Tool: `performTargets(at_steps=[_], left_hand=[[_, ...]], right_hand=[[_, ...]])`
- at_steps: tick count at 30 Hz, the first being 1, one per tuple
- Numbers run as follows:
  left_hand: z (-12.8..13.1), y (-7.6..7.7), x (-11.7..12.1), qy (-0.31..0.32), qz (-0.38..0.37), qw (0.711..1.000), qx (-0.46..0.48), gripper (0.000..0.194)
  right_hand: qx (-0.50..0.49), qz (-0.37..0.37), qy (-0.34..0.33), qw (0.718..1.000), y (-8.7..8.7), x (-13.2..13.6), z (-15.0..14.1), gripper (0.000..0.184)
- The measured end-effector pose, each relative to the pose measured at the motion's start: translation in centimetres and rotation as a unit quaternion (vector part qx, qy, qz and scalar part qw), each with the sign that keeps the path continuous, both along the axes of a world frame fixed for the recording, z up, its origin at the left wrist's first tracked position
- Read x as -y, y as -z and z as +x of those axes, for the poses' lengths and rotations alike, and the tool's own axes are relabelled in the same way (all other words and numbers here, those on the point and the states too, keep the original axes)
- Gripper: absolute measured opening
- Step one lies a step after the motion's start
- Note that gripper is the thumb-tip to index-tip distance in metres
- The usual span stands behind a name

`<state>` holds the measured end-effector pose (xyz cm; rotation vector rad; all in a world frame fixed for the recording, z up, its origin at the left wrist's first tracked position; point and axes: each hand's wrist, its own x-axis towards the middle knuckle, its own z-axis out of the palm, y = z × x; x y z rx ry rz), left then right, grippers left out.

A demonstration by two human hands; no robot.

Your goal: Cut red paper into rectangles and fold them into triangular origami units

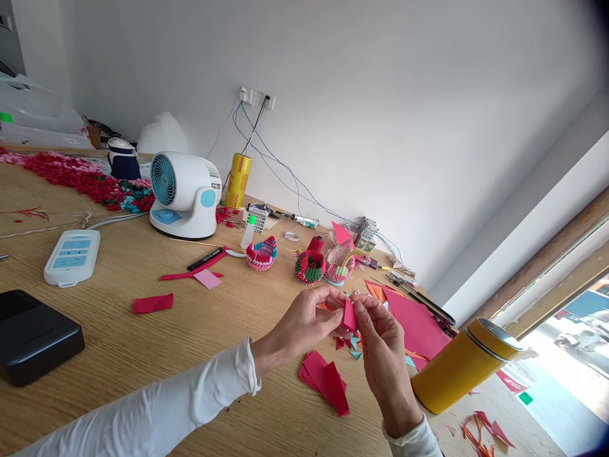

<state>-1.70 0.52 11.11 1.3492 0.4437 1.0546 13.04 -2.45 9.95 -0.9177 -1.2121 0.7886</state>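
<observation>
A small folded piece of red paper [349,315] is held up between my two hands above the table. My left hand [316,311] pinches its left side between thumb and fingers. My right hand [382,333] grips its right edge the same way. Below them lies a loose stack of red paper rectangles [323,382], the top ones overlapping at an angle. Partly hidden behind my fingers are small red and blue folded triangles [354,354]. Larger red sheets [419,324] spread out to the right of my right hand.
A yellow flask [464,365] stands close to my right forearm, with paper scraps [480,435] before it. Folded-paper baskets [261,254] sit farther back. Leftward are a white fan [185,193], a power strip [73,257], a black box [38,336] and a box cutter [205,258].
</observation>
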Motion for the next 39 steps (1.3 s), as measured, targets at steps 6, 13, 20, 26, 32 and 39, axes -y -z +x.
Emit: performTargets(at_steps=[6,13,20,26,32,39], left_hand=[[-0.3,-0.5,0.3,-0.028,0.027,0.998,-0.048,0.022],[-0.5,-0.5,0.1,-0.080,0.023,0.992,-0.090,0.026],[-0.6,-0.1,0.1,-0.125,0.128,0.973,-0.145,0.021],[-0.5,1.1,-0.8,-0.125,0.058,0.986,-0.094,0.036],[-1.0,-0.5,-0.6,0.085,-0.185,0.979,0.005,0.031],[-1.1,-0.8,-0.5,0.036,-0.143,0.989,0.002,0.030]], right_hand=[[0.059,-0.023,-0.019,0.998,-0.5,0.5,-0.2,0.020],[0.320,0.117,0.021,0.940,-1.8,1.8,-0.1,0.030],[0.498,0.240,0.120,0.824,-1.6,1.7,-0.2,0.030],[0.482,0.334,0.186,0.789,-1.7,1.7,0.3,0.024],[0.533,0.340,0.172,0.755,-1.7,1.4,0.8,0.023],[0.543,0.338,0.141,0.756,-1.7,1.3,1.4,0.026]])
